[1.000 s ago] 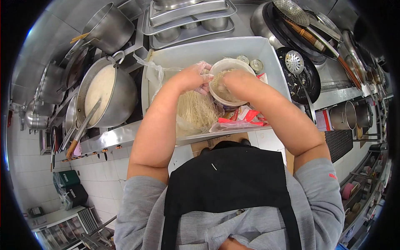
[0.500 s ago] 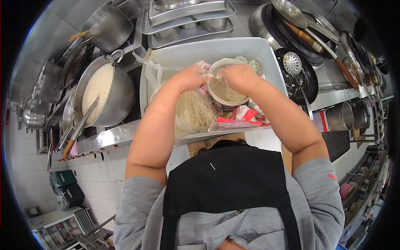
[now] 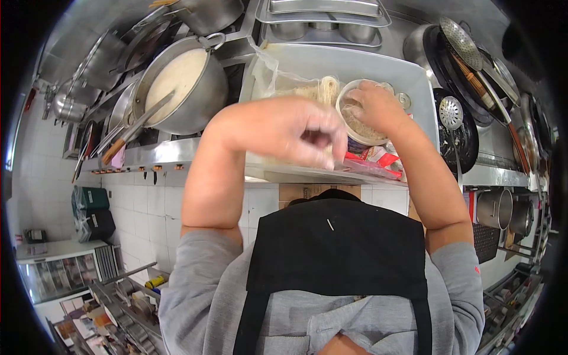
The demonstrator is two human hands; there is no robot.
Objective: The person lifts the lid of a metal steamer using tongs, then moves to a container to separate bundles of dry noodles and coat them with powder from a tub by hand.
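A round tub (image 3: pixel 339 109) of thin dry noodles (image 3: pixel 362 125) stands in a large white plastic bin (image 3: pixel 355 54). My right hand (image 3: pixel 377 108) reaches over its rim, fingers bent together on the noodles inside. My left hand (image 3: pixel 299 133) is raised above the bin's near side, blurred, its thumb and fingers curved apart around a dark gap. I see nothing held there, though the fingertips are smeared. Just beyond it a looped noodle bundle (image 3: pixel 328 89) rises beside the tub. More noodles lie in a clear plastic bag (image 3: pixel 269 68), largely covered by my left hand and forearm.
Red-and-white packets (image 3: pixel 381 157) and lidded cans (image 3: pixel 403 100) share the bin. At left, a large pot (image 3: pixel 210 89) holds pale liquid and a wooden-handled utensil (image 3: pixel 127 136). A black wok (image 3: pixel 464 148) with a skimmer (image 3: pixel 451 112) sits at right; stacked trays (image 3: pixel 322 18) stand behind.
My left hand has left the tub's rim and come nearer to me. My right hand stays at the tub. A looped noodle bundle now shows beside it. The camera view has shifted.
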